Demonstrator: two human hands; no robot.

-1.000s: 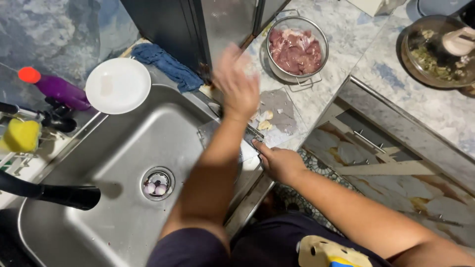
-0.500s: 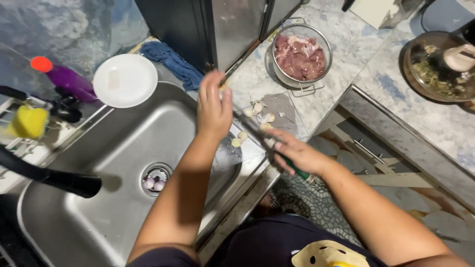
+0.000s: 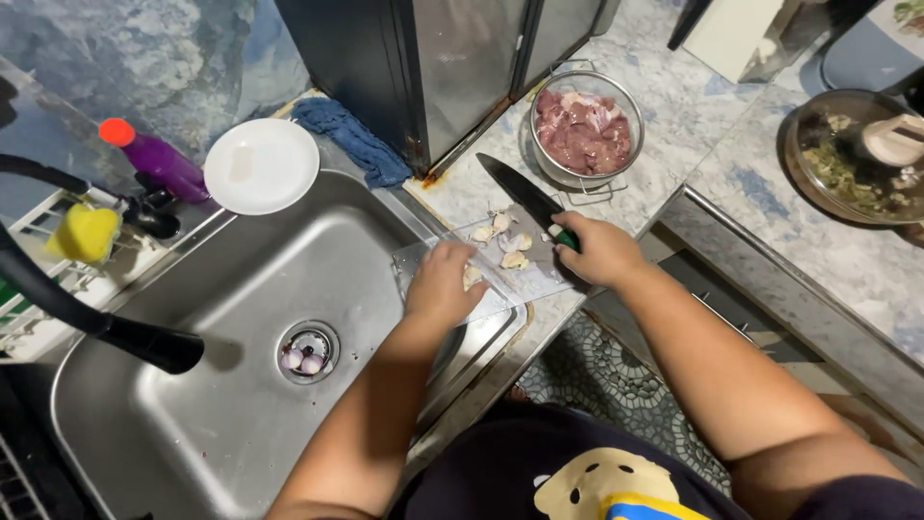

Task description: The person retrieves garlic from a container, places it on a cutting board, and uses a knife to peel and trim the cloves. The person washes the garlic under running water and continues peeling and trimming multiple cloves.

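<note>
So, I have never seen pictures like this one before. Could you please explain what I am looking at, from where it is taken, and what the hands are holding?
There is no machine here. A person wears a camera on the head, so the view looks down at their own two arms.

The right hand grips a knife with a dark blade and green handle. The left hand presses on a clear cutting board that lies on the marble counter and reaches over the edge of the steel sink. Peeled garlic cloves lie on the board.

Around them: a metal strainer of raw meat, a white plate, a blue cloth, a purple bottle, a yellow sponge and a black tap.
</note>
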